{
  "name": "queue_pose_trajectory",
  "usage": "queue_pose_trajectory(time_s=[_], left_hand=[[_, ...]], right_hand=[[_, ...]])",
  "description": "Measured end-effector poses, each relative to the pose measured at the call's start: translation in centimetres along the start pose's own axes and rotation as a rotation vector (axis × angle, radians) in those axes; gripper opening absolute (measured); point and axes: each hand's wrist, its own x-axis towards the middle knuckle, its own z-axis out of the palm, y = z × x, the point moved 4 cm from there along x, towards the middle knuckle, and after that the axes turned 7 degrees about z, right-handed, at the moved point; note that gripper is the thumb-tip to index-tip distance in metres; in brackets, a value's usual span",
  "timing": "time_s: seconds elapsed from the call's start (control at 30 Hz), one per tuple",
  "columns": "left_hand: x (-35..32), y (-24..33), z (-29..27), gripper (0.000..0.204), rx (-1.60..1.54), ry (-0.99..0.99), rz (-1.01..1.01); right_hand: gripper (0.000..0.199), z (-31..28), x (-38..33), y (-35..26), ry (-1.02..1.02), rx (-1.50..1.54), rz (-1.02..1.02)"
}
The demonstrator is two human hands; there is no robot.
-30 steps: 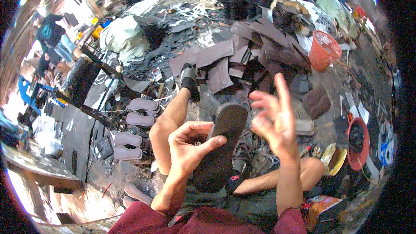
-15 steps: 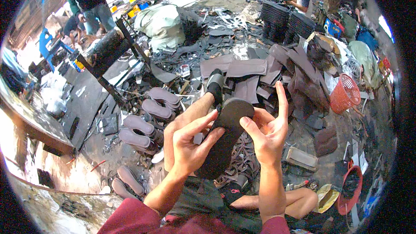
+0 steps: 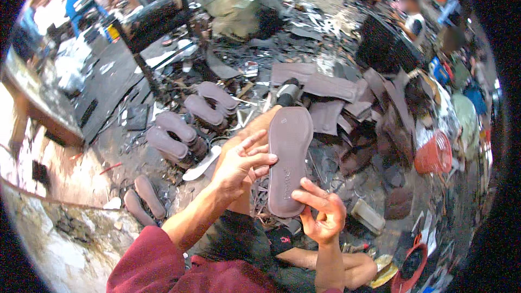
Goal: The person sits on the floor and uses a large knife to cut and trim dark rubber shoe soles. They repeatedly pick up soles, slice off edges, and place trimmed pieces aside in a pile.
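Observation:
A brown shoe sole [image 3: 290, 157] stands before me with its smooth, embossed face toward me, wider end up. My right hand [image 3: 324, 214] pinches its lower right edge, thumb behind and fingers at the front. At its left edge is my left hand [image 3: 239, 165], fingers apart, one fingertip touching the rim. To the left, on the floor, brown soles lie in paired stacks [image 3: 172, 135] [image 3: 211, 103], with another pair [image 3: 144, 201] closer to me. A pale, sole-shaped piece [image 3: 202, 164] rests beside my leg.
Cut brown sheets [image 3: 331, 89] are heaped ahead. On the right stand a red mesh basket [image 3: 434, 152] and a red basin [image 3: 410, 271]. A dark roller on a frame [image 3: 152, 19] and a big pale sack [image 3: 230, 8] lie beyond. Other people [image 3: 413, 21] sit farther back.
The sole has turned from its dark side to its brown face. My right hand has moved down to its lower end; my left hand has loosened at its edge. The view has shifted.

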Motion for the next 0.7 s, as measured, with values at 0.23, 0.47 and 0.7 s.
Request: queue_pose_trajectory(time_s=[0.23,0.47,0.7], left_hand=[[3.7,10.3,-11.5,0.076,-0.075,0.481,0.805],[18.2,7.3,-32.1,0.074,-0.132,0.944,0.668],[26.7,0.6,-42.8,0.067,0.037,1.260,0.582]], right_hand=[[0.071,1.8,-8.9,24.6,-0.237,-0.650,0.568],[0.064,10.9,-15.7,27.9,-0.491,-1.232,0.815],[0.058,10.5,-15.2,26.1,-0.426,-1.130,0.680]])
